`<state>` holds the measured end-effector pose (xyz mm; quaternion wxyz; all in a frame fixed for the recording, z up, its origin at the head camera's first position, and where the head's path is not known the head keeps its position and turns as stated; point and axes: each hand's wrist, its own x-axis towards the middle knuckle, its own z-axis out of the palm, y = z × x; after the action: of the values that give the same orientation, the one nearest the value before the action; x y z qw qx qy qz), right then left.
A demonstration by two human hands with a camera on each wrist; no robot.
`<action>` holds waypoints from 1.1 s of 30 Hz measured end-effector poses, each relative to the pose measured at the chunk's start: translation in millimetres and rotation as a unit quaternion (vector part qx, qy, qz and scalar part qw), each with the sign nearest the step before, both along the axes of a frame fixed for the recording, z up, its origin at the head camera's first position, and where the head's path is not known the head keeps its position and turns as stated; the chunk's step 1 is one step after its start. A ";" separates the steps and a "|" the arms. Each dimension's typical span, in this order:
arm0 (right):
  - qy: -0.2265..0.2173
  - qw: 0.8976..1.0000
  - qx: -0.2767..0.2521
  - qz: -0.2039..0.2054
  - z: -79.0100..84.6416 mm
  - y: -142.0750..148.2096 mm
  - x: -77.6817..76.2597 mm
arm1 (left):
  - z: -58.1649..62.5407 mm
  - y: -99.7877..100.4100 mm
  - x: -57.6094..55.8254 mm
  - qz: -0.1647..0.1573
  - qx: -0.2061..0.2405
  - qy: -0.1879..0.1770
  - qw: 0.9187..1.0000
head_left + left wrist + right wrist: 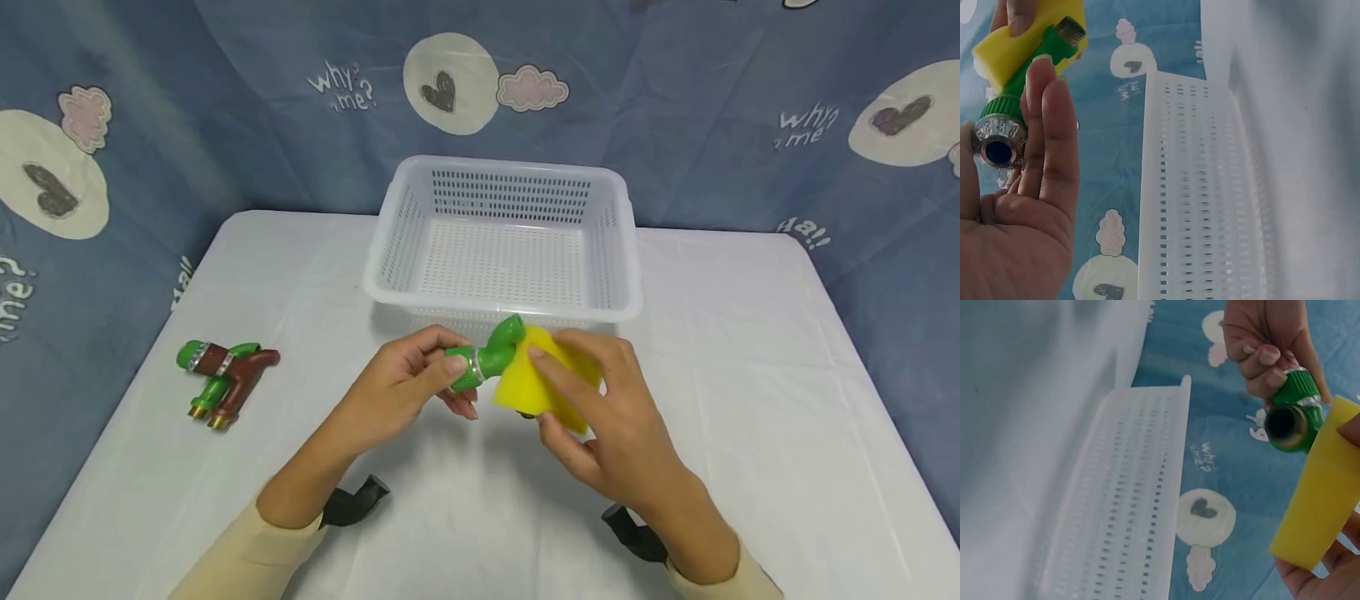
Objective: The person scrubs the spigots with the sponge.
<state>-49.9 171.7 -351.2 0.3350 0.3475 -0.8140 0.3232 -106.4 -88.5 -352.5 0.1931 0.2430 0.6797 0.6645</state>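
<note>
In the head view my left hand (408,375) pinches a green pipe-shaped fitting (495,354) by its ribbed, silver-ringed end, between thumb and fingers. The left wrist view shows a silver collar with a dark opening at one end of the fitting (1007,119) and a threaded metal tip on its side arm. My right hand (611,408) grips a yellow sponge (536,375), which lies against the fitting and covers part of it. In the right wrist view the sponge (1322,487) looks like a flat, thick slab beside the fitting's round, dark opening (1284,423).
Behind the hands stands a white perforated plastic basket (502,304). Brown and green pipe-shaped fittings (228,379) lie together on the left of the white-covered table (750,375). A blue patterned curtain (675,100) hangs behind. Black curved pieces (352,504) show at both wrists.
</note>
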 end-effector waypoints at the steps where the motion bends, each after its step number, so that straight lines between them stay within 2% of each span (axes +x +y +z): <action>1: 0.001 1.000 0.001 0.002 0.2 0.5 -0.5 | 0.3 -0.7 -0.3 0.000 -0.003 -0.001 1.000; 7: -0.008 0.999 0.033 0.020 1.2 4.7 -3.9 | 3.7 -5.4 -1.3 0.051 -0.036 0.005 0.998; 11: -0.018 0.999 0.041 0.005 4.0 9.6 -2.7 | 1.8 -4.5 -2.3 0.071 -0.035 -0.005 0.997; 16: 0.011 1.000 0.013 -0.002 7.0 7.6 2.1 | -2.2 -0.6 -1.6 0.076 -0.041 -0.021 0.996; 23: 0.033 0.999 0.037 0.005 1.7 -7.7 4.7 | -0.2 3.2 1.6 0.073 -0.045 -0.022 0.996; 28: 0.021 0.999 0.045 0.009 -0.1 -7.0 3.8 | 1.8 2.1 1.3 0.078 -0.048 -0.030 0.995; 33: -0.017 0.999 0.042 0.019 3.9 0.1 4.5 | 2.0 0.7 0.3 0.090 -0.050 -0.033 0.994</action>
<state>-45.4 171.8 -347.3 0.2998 0.3708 -0.8257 0.3013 -106.1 -87.7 -350.6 0.1664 0.1491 0.7244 0.6522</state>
